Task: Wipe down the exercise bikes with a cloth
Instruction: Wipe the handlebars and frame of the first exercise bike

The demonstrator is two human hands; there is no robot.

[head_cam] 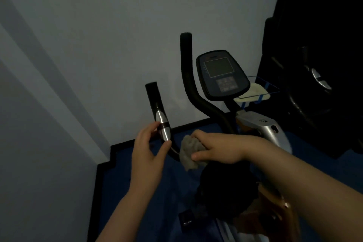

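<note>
An exercise bike stands in front of me with a dark console [222,74] and two black handlebars. The near left handlebar [156,104] has a silver sensor section [162,125]. My left hand [147,155] curls its fingers and thumb around the bar at the lower end of that silver part. My right hand [218,148] grips a bunched grey cloth [189,153] and presses it on the curved bar just right of my left hand. The far handlebar [186,68] rises behind.
A grey wall is close behind the bike. Blue floor mats with a black border [121,147] lie below. A wire basket holding something pale [259,89] sits behind the console. Another dark machine [314,74] stands at the right.
</note>
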